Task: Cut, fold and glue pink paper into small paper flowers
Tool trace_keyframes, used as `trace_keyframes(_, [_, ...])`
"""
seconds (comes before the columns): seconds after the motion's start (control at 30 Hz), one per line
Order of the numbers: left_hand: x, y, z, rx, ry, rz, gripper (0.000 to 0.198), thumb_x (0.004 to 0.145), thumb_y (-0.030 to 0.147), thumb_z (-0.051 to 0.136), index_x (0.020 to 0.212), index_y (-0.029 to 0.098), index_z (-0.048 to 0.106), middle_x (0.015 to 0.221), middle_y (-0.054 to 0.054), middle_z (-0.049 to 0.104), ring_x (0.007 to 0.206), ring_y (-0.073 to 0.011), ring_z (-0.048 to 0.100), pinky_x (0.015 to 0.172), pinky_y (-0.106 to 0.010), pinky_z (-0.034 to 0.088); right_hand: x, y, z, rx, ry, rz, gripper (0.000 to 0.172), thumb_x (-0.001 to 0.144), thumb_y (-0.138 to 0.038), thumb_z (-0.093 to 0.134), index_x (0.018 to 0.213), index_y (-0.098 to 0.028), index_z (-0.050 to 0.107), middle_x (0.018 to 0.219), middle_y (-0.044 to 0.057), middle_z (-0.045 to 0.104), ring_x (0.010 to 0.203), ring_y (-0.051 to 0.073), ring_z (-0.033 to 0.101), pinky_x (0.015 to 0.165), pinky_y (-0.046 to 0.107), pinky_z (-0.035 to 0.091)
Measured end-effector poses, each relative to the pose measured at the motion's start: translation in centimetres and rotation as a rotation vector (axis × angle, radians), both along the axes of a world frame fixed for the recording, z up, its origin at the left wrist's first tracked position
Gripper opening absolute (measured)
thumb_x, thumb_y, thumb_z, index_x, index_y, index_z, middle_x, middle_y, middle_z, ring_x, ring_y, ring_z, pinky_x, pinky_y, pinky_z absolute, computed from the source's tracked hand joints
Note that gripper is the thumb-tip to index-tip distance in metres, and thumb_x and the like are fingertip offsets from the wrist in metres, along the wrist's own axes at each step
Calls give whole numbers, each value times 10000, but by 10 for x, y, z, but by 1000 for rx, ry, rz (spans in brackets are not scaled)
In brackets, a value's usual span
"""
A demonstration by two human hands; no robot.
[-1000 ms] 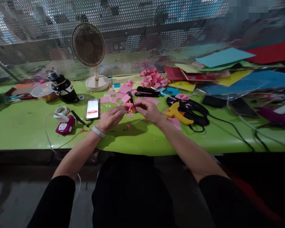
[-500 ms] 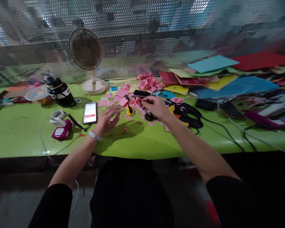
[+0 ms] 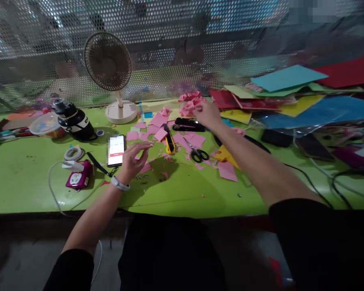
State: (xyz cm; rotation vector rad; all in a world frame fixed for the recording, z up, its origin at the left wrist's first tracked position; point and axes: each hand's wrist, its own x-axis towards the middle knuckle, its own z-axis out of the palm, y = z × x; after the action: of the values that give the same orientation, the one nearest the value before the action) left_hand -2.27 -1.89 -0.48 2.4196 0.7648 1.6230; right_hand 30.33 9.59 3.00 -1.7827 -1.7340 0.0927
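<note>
My right hand (image 3: 208, 114) reaches to the back of the table, its fingers closed on a pink folded paper flower (image 3: 197, 107) at the edge of a pile of similar pink paper flowers (image 3: 189, 97). My left hand (image 3: 135, 161) hovers over the table beside the phone (image 3: 115, 151), fingers loosely stretched and holding nothing. Between the hands lie a yellow-and-black utility knife (image 3: 169, 141), scissors (image 3: 197, 152) with black handles, a black stapler (image 3: 188, 124) and scattered pink paper pieces (image 3: 194, 139).
A fan (image 3: 120, 112) and a black bottle (image 3: 74, 121) stand at the back left. Nearer are a tape roll (image 3: 73, 153) and a purple power adapter (image 3: 80, 176) with a white cable. Coloured paper sheets (image 3: 288, 79) lie at the right, beyond a yellow tool (image 3: 226, 155) partly hidden by my forearm.
My right hand has moved back and right with a pink paper flower to the pile, uncovering the stapler and scissors. My left hand has stayed nearly in place.
</note>
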Motion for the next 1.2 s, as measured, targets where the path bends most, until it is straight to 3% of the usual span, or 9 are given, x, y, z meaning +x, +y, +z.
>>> trace_keyframes(0.07, [-2,1,-1,-7,4,17,164,931,115,609,1054,174,699,1041,-78,785,995,-169,755,848,-338,649,-28,-5,-4,-48,-107,4,197,939,-289,595,979,-158,737,1043,155,773,969,293,714,823,378,533])
trace_keyframes(0.2, [-6,3,-2,-12,20,77,167,935,131,601,1065,179,695,1043,-80,786,993,-167,753,850,-331,646,-80,-13,-8,-241,-310,131,408,891,-526,645,1050,-159,722,1007,172,771,936,328,714,773,396,530])
trace_keyframes(0.3, [-9,7,-5,-15,30,93,184,930,121,589,1066,179,698,1045,-87,785,1009,-168,749,872,-333,639,-98,-12,-11,-313,-398,153,456,837,-525,713,1080,-139,705,1069,202,758,980,354,707,765,400,522])
trace_keyframes(0.4, [-10,9,-7,-15,66,83,196,929,123,589,1077,183,702,1067,-86,781,1029,-169,744,884,-340,638,-98,-7,-15,-346,-388,215,254,830,-374,741,974,-166,723,1078,157,762,1001,324,701,757,368,509])
trace_keyframes(0.5, [-12,11,-8,-23,90,101,190,933,143,594,1077,190,710,1063,-78,783,1022,-171,745,881,-341,642,-90,-4,-15,-300,-282,281,157,825,-341,751,876,-196,717,994,93,770,927,270,696,735,340,495])
trace_keyframes(0.67, [-12,13,-9,-180,16,168,198,939,195,613,1112,156,702,1063,-107,778,962,-169,754,841,-301,650,-77,-6,-1,-197,-139,400,255,819,-448,773,809,-207,688,874,79,741,788,237,664,694,353,488])
trace_keyframes(0.83, [-9,17,-15,-232,24,145,190,938,199,615,1102,151,700,1078,-107,774,963,-162,752,842,-302,653,-86,-14,0,-386,-325,282,431,821,-615,713,787,-186,692,819,135,723,790,293,679,689,392,500])
trace_keyframes(1.03, [-10,16,-18,-255,40,68,188,940,210,618,1100,152,698,1081,-108,768,961,-163,744,832,-310,650,-101,-19,-12,-344,-330,264,162,822,-317,755,891,-180,702,952,109,746,847,242,675,702,331,484])
trace_keyframes(1.2, [-5,12,-17,-459,-30,30,196,929,221,622,1100,171,704,1108,-108,758,973,-167,733,838,-320,632,-91,-20,2,-292,-201,321,120,816,-276,731,804,-179,660,880,64,723,803,194,628,683,288,439])
